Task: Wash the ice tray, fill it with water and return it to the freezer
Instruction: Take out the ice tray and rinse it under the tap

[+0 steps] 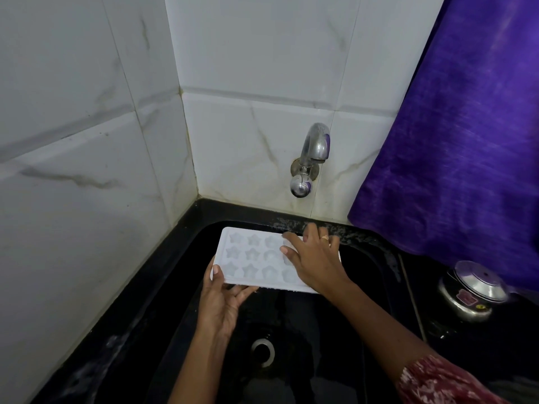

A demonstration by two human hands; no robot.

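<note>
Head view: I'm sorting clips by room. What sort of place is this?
Probably a home kitchen: a black sink under a wall tap, white tiled walls, and a lidded steel pot beside it.

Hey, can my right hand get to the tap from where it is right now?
Probably yes. The right hand rests flat on the ice tray, below the tap, and nothing stands between them. The left hand grips the tray's near corner, so the right looks free to lift.
</note>
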